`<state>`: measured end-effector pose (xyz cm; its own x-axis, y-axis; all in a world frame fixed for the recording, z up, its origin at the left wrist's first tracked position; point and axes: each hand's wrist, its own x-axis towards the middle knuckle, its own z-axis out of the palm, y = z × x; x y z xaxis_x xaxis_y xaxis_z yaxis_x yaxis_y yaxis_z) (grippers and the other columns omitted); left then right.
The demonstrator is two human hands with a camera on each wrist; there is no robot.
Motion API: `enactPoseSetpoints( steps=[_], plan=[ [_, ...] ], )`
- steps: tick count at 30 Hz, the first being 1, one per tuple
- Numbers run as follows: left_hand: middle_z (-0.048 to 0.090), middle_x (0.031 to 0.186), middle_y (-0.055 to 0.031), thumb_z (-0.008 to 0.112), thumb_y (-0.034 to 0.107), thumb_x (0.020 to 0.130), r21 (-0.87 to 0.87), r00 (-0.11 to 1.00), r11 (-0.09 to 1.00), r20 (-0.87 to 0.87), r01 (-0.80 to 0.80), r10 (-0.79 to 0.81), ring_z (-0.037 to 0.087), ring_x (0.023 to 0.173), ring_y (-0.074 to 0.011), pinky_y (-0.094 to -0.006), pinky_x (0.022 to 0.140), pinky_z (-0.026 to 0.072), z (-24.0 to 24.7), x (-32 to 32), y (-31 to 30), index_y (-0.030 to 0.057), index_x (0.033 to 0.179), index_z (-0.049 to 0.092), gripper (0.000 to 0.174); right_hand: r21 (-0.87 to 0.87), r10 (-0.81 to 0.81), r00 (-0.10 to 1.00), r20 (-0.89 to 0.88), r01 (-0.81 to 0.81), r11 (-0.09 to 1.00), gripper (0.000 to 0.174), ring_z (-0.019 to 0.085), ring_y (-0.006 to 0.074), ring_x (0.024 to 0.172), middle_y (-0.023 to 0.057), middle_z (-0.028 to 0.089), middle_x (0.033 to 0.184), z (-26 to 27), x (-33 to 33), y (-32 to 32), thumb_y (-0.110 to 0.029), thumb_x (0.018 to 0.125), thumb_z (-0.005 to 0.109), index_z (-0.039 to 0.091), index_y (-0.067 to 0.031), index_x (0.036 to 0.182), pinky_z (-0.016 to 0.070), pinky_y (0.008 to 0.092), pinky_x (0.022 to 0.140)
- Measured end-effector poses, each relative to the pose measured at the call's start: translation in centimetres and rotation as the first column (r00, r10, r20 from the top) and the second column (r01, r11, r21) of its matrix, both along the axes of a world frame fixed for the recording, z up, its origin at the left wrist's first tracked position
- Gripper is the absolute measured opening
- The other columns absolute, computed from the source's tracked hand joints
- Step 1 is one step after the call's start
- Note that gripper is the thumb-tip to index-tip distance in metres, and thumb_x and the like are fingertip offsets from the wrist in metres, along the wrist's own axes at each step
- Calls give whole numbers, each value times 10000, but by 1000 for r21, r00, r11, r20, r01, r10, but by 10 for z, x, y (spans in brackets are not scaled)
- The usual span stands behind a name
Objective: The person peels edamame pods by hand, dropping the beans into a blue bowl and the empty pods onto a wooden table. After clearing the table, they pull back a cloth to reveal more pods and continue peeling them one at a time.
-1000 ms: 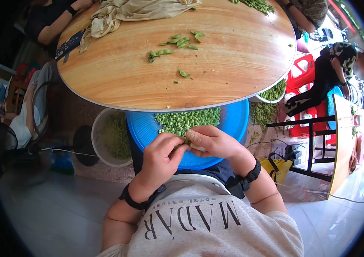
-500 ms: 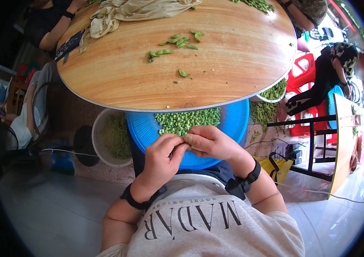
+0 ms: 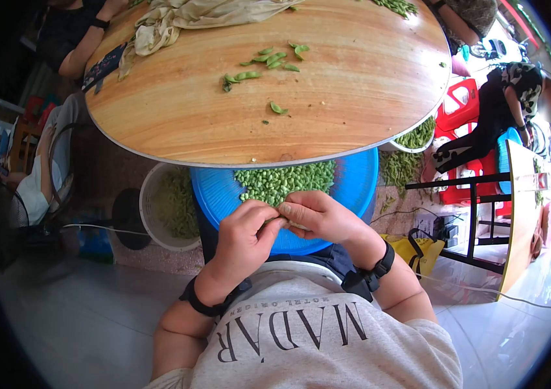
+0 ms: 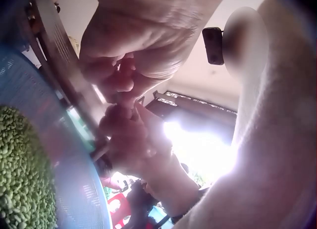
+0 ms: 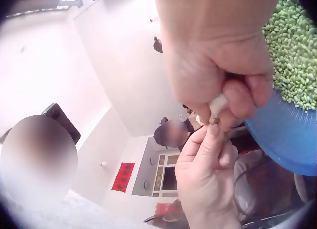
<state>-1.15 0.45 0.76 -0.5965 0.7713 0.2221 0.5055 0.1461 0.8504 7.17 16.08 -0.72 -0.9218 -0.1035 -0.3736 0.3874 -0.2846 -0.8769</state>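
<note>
Over a blue plastic basket (image 3: 214, 194) of shelled green beans (image 3: 285, 183), my two hands meet fingertip to fingertip. My left hand (image 3: 244, 235) pinches one end of a bean pod, thumb against curled forefinger. From the other side my right hand (image 3: 324, 217) grips it, thumb on top. The fingers hide nearly all of the pod; a small brownish tip (image 5: 215, 121) shows between them in the right wrist view. A whitish piece (image 5: 218, 104) sits among the right hand's curled fingers.
A round wooden table (image 3: 178, 117) overhangs the basket's far side, with several loose pods (image 3: 274, 58) and a cloth (image 3: 152, 32) on it. A pale bucket (image 3: 152, 223) of greens stands left. Another pod-filled bucket (image 3: 411, 146) is at right. Other people sit around.
A green stretch of the pod showed between the fingers a second ago; now the fingers cover it. The right thumb has shifted slightly towards the left fingertips. Both hands stay over the basket.
</note>
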Motion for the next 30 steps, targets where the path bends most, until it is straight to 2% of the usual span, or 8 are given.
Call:
enactPoseSetpoints(
  steps=[6, 9, 12, 18, 21, 24, 27, 30],
  plan=[
    [589, 776, -97, 667, -40, 704, -3, 999, 1000, 51, 17, -17, 588, 645, -173, -259, 536, 469, 0, -1, 0, -6, 803, 605, 123, -125, 29, 991, 133, -12, 992, 372, 403, 61, 514, -19, 452, 601, 17, -1, 7, -372, 922, 461, 530, -42, 765, 332, 200, 446],
    [584, 766, -94, 670, -35, 703, -25, 995, 995, -36, 92, -92, 587, 643, -173, -260, 535, 469, 4, -5, 0, -4, 803, 606, 123, -88, 92, 988, 128, -81, 993, 367, 406, 60, 525, -17, 453, 611, 9, -2, 6, -379, 919, 465, 533, -43, 788, 331, 197, 446],
    [578, 757, -97, 668, -36, 705, -36, 997, 996, -24, 78, -78, 588, 657, -177, -263, 551, 471, 5, -5, 0, -3, 808, 606, 124, -72, 35, 996, 79, -29, 997, 352, 403, 58, 526, -16, 450, 608, 3, 0, 3, -366, 923, 461, 526, -45, 793, 327, 196, 444],
    [586, 780, -73, 620, -20, 780, -3, 980, 1000, 199, -28, 28, 580, 700, -132, -239, 613, 472, -14, 6, 0, -20, 853, 581, 83, -61, -32, 999, 9, 32, 998, 327, 395, 61, 512, -16, 439, 587, 1, 5, 0, -314, 938, 444, 515, -38, 779, 324, 203, 445],
    [583, 809, -62, 581, 11, 833, 85, 842, 992, 538, -95, 34, 569, 718, -104, -215, 626, 462, -31, 15, -1, -22, 899, 559, 77, -51, -39, 998, -57, 36, 998, 310, 395, 62, 514, -12, 438, 587, -2, 5, -1, -290, 940, 446, 514, -29, 786, 321, 208, 444],
    [554, 794, -100, 594, 6, 805, 57, 883, 986, 456, -156, 113, 570, 673, -191, -262, 593, 449, -29, 18, 3, -12, 871, 561, 76, -38, -99, 993, -69, 97, 995, 296, 392, 65, 507, -13, 437, 582, -3, 4, -5, -268, 940, 449, 505, -25, 781, 318, 214, 440],
    [552, 808, -87, 551, 20, 842, 68, 965, 986, 222, -155, 137, 549, 706, -174, -278, 610, 439, -30, 15, 7, -9, 885, 534, 55, -55, -203, 979, -16, 202, 978, 297, 392, 68, 500, -11, 442, 574, -1, 0, -12, -264, 942, 445, 497, -26, 772, 321, 219, 439],
    [544, 805, -88, 506, 33, 871, 12, 932, 984, 322, -178, 164, 525, 705, -164, -292, 612, 429, -35, 17, 8, -4, 890, 506, 41, -23, -285, 955, -82, 284, 958, 296, 390, 66, 495, -11, 447, 569, -7, 0, -19, -259, 943, 443, 489, -33, 759, 321, 220, 439]
  ],
)
